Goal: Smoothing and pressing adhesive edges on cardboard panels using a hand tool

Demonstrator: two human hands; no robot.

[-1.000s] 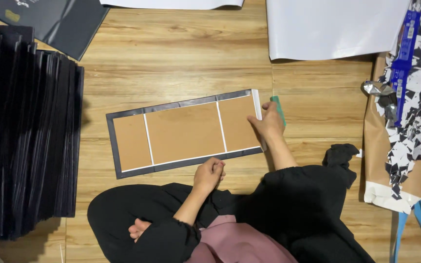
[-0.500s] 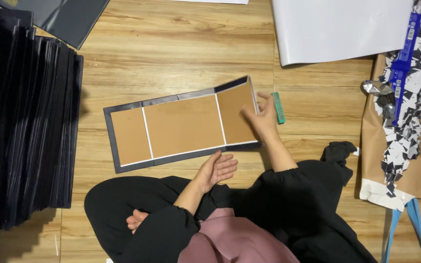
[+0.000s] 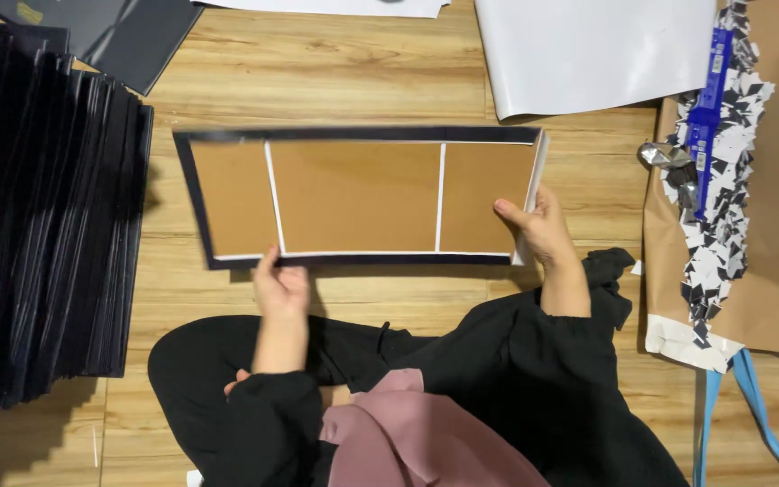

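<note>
Dozens of finished-looking dark covers stand on edge at our far left as a tight stack of covers (image 3: 42,225), their thin matte edges packed like pages, which we judge to mean much of the batch is already made. Beside the top of that stack lie two flat dark sheets (image 3: 110,32) on the wooden floor (image 3: 317,72), whose glossy planks show a warm grain.

Moving right, our left hand (image 3: 279,289) pinches the near long edge of the cover board (image 3: 362,194), thumb on top and fingers under it, close to the first white gap. The piece we hold is a long rectangle: three stiff brown greyboard panels, one narrow, one wide, one middling, set on a dark wrap that shows as a border, with thin white lines between panels. It appears lifted just above the floor, level in front of our lap. The panels look already glued down; from the exposed dark margins we judge that the borders are not yet folded over.

Our right hand (image 3: 541,230) grips the board's right end, thumb pressed on the brown panel, fingers curled behind beside a pale strip on that edge.

Further right, a smooth white sheet (image 3: 588,54) curls slightly at its lower corner. A brown paper sheet (image 3: 768,225) carries a heap of black-and-white paper scraps (image 3: 723,198), a blue tube (image 3: 710,99) and crumpled foil (image 3: 664,155).
</note>
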